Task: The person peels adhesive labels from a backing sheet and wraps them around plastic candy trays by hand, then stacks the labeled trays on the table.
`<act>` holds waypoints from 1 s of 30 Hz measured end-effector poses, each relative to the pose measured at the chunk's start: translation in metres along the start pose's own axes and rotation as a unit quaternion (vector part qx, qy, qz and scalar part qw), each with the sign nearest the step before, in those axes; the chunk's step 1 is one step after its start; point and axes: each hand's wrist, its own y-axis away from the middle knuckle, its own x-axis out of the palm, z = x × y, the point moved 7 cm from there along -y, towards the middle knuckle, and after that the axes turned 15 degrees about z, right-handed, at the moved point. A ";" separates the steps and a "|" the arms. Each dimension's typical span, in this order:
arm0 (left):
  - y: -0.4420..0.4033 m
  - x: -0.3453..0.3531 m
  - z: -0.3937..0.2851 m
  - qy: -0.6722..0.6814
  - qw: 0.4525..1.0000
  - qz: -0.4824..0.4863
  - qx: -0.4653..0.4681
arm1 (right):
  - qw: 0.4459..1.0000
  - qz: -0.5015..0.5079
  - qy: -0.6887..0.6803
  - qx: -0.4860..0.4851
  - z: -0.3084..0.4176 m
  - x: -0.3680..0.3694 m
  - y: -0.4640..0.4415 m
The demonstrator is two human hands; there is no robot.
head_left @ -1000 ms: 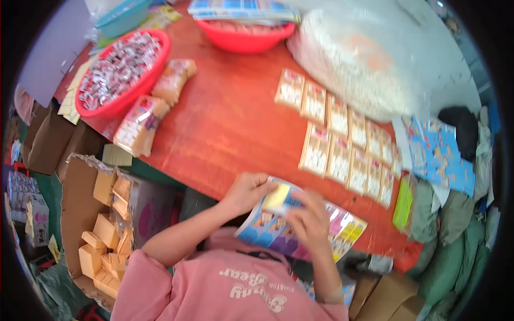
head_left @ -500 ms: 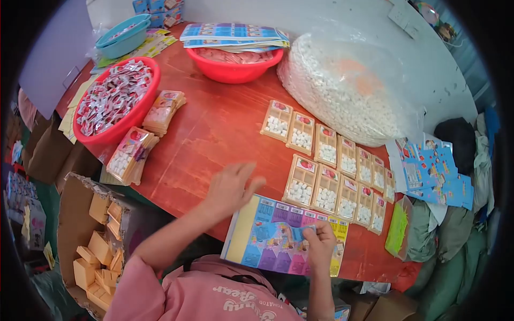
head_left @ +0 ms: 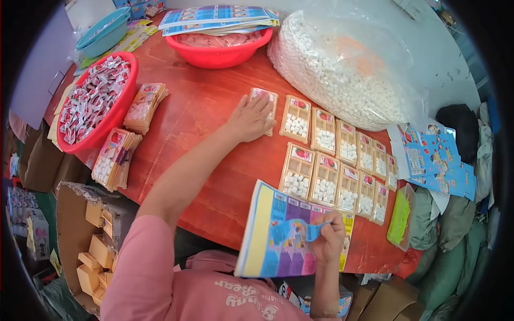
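Covering a tray [head_left: 273,98] and pinching a blue strip [head_left: 308,232] at the red table [head_left: 219,206]

The tray is partly hidden under the left hand [head_left: 249,119], which is laid palm down with fingers spread and closed around nothing; the blue strip is held between the thumb and fingers of the right hand [head_left: 328,239], closed on its right end, above the printed sheets [head_left: 262,214] at the near table edge. Two rows of filled trays [head_left: 296,125] are set between the printed sheets and the clear bag [head_left: 342,75] of white pieces, with the tray just beside the far row's left end
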 end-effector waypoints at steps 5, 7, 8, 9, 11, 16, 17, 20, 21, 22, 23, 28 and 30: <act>0.095 -0.005 0.002 -0.035 0.997 0.015 -0.062 | 0.991 0.118 0.018 0.066 -0.021 0.030 0.009; 0.133 -0.004 -0.001 -0.040 0.996 0.011 -0.079 | 0.981 0.150 0.047 0.111 -0.030 0.031 0.018; 0.150 -0.003 -0.003 -0.039 0.995 0.005 -0.087 | 0.976 0.170 0.054 0.127 -0.034 0.033 0.024; 0.162 -0.005 -0.005 -0.038 0.995 -0.001 -0.096 | 0.969 0.191 0.060 0.143 -0.038 0.035 0.029; 0.173 -0.015 -0.009 -0.043 0.993 -0.038 -0.101 | 0.967 0.184 0.071 0.158 -0.040 0.035 0.033; 0.195 -0.062 -0.091 0.111 0.993 -0.029 0.030 | 0.971 0.170 0.065 0.157 -0.047 0.021 0.039; 0.205 -0.054 -0.122 0.173 0.974 0.009 0.146 | 0.970 0.171 0.068 0.156 -0.047 0.021 0.040; 0.214 0.002 -0.160 0.156 0.962 0.050 0.221 | 0.943 0.172 0.219 0.182 -0.041 0.022 0.046; 0.212 0.013 -0.157 0.140 0.965 0.045 0.217 | 0.936 0.190 0.235 0.182 -0.033 0.029 0.050; 0.211 0.014 -0.156 0.141 0.964 0.047 0.221 | 0.929 0.209 0.248 0.180 -0.020 0.037 0.057; 0.214 0.014 -0.157 0.145 0.962 0.052 0.224 | 0.898 0.248 0.324 0.165 0.002 0.050 0.062; 0.216 0.016 -0.157 0.157 0.959 0.052 0.230 | 0.936 0.329 0.105 -0.073 0.089 0.108 0.040; 0.212 0.014 -0.145 0.363 0.903 0.026 0.228 | 0.967 0.160 0.181 -0.075 0.083 0.105 0.024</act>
